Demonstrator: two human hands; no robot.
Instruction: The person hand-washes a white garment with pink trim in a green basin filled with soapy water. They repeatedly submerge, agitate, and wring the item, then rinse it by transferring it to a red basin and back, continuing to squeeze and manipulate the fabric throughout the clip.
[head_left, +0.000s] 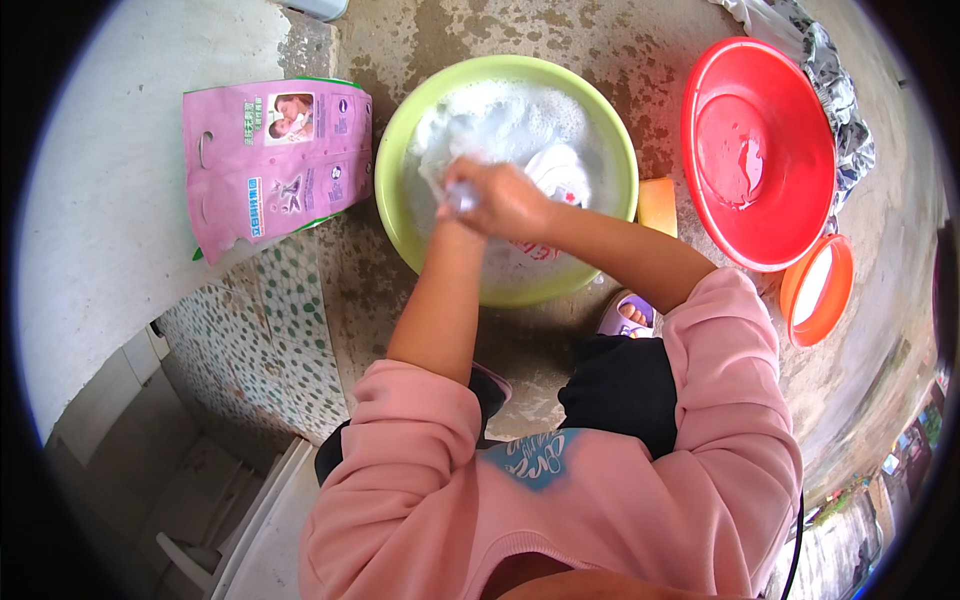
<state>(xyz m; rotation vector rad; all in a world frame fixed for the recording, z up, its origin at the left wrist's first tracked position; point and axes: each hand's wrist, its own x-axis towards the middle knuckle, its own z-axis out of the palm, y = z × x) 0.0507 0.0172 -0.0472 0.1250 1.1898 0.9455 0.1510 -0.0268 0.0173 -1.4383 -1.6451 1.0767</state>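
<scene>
A yellow-green plastic basin (626, 135) holds sudsy water with white foam and a white cloth item (559, 166) with red marks. Over its middle, my right hand (504, 196) is closed around a pale, wet piece of cloth (463, 196), blurred by motion. My left hand (456, 206) meets the right one at that cloth and is mostly hidden behind it, so its fingers cannot be made out. Both forearms cross the basin's near rim.
A pink detergent bag (300, 161) stands left of the basin. To the right are a yellow block (658, 206), a red basin (795, 142) with a little water, a smaller orange basin (846, 277) with white contents and patterned fabric (844, 112). My purple slipper (615, 319) is near the basin.
</scene>
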